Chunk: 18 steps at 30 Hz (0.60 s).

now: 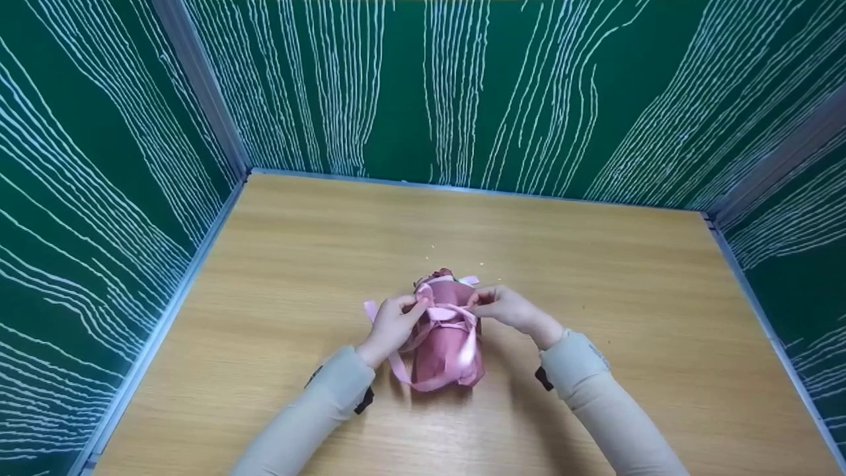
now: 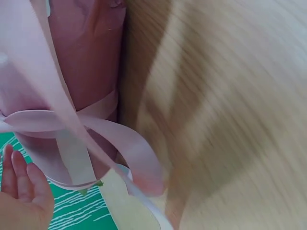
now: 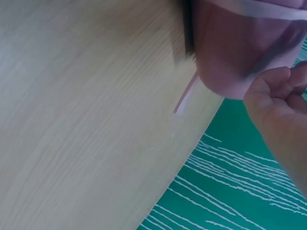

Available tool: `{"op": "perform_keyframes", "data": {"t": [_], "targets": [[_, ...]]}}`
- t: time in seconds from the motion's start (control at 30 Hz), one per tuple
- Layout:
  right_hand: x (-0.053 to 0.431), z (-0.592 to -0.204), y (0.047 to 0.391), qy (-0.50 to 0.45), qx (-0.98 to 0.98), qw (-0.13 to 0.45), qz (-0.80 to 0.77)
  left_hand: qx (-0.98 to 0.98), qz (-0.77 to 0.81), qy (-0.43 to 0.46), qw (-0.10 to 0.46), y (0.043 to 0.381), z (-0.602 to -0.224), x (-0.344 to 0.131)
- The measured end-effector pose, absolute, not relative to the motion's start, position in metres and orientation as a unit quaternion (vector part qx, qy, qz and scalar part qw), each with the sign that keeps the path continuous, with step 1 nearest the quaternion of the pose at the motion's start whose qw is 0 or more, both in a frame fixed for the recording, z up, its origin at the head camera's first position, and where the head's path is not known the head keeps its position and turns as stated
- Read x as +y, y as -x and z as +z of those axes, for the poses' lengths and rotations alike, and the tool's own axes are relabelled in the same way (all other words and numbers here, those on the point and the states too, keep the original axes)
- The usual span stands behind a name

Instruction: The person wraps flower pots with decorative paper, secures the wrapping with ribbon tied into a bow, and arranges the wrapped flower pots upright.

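Note:
A small bouquet in dusty-pink wrapping [image 1: 436, 354] lies on the table, its dark pink flower top [image 1: 444, 272] pointing away from me. Around its middle runs a pale pink satin ribbon [image 1: 469, 347], looped at the front, with tails trailing to the left and over the lower wrapping. My left hand [image 1: 390, 327] pinches a ribbon loop between thumb and fingers at the bouquet's left side. On the right side my right hand [image 1: 519, 314] pinches another part of the ribbon, its fingertips curled. In the right wrist view the ribbon at those fingertips is hidden.
The bouquet rests on a wooden table [image 1: 297, 264]. Green walls with white wavy lines [image 1: 403, 99] enclose its back and sides. A few tiny white specks [image 1: 481, 264] lie just beyond the flowers.

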State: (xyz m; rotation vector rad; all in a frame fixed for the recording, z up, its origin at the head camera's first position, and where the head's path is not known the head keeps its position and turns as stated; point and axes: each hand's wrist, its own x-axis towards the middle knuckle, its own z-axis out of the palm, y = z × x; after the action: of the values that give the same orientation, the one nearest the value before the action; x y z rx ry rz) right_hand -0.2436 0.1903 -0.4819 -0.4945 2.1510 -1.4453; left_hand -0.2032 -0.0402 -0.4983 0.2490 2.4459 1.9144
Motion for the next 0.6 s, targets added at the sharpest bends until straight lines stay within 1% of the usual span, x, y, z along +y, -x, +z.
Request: {"op": "perform_keyframes", "data": {"t": [0.27,0.37,0.6], "targets": [[0.203,-0.483,0.245,0.18,0.79,0.225,-0.541,0.794,0.6,-0.094,0.036,0.199,-0.496,-0.055],[0.21,-0.482,0.245,0.178,0.792,0.225,-0.539,0.799,0.591,-0.099,0.044,0.199,-0.494,-0.059],[0.23,-0.478,0.245,0.161,0.8,0.239,-0.526,0.808,0.575,-0.121,0.042,0.203,-0.493,-0.066]]}}
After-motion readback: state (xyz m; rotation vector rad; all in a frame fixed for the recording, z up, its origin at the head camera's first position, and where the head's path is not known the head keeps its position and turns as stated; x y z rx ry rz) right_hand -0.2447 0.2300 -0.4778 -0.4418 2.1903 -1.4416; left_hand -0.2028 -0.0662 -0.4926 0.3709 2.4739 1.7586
